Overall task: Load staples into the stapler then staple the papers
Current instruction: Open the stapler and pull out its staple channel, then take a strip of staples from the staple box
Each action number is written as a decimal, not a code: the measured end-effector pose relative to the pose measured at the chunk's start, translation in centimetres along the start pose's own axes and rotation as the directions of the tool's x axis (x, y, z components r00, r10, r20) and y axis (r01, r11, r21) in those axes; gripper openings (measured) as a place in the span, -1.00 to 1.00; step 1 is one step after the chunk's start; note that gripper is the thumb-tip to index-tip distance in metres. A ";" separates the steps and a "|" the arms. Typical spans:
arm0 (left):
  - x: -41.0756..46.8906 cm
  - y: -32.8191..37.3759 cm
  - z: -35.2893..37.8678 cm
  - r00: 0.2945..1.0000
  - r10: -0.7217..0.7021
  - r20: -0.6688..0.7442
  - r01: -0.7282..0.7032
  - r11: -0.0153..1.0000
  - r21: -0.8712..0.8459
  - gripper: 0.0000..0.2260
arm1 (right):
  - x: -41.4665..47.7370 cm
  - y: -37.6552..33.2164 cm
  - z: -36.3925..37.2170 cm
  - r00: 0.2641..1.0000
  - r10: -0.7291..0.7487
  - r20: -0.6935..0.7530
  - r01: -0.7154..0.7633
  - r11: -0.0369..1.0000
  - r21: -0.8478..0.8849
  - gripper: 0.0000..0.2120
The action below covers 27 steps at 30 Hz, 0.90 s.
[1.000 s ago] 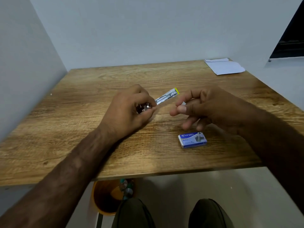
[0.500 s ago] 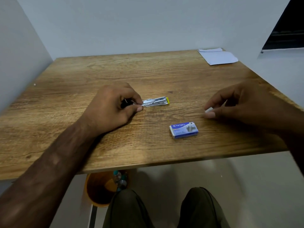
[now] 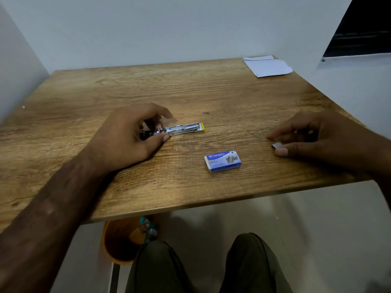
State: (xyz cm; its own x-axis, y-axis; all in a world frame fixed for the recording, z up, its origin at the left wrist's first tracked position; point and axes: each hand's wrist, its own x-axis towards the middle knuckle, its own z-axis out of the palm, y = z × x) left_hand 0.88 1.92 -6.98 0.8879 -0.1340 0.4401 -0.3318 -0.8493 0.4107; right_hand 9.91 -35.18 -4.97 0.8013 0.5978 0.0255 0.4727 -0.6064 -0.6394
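**Staple strip set down, stapler open on the counter**

The right hand (image 3: pixel 317 140) has carried the small silvery strip of staples (image 3: pixel 276 145) away from the stapler to the right of the frame, where its fingers are pinching it against the wooden counter (image 3: pixel 127 87). Loading is therefore not yet happening. The left hand (image 3: pixel 131 134) has lowered the slim metal stapler with the yellow tip (image 3: pixel 182 129) onto the counter at centre, fingers clamped on its dark rear end; its shiny channel is lying open. The blue staple box (image 3: pixel 222 161) is sitting below centre, white papers (image 3: pixel 267 66) at upper right.
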 end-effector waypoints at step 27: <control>-2.0 8.0 3.3 0.958 -0.235 0.164 0.258 0.957 -0.137 -0.73 | -0.5 -6.3 6.6 0.982 0.144 -0.125 -0.117 0.973 0.201 -0.68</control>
State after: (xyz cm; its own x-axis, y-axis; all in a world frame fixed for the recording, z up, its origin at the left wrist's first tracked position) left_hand -2.50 -6.26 -7.26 0.9809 -0.0130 0.1941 -0.1320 -0.7771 0.6153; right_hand 4.13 -28.17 -6.03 0.9002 0.4344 0.0288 0.2924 -0.5543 -0.7793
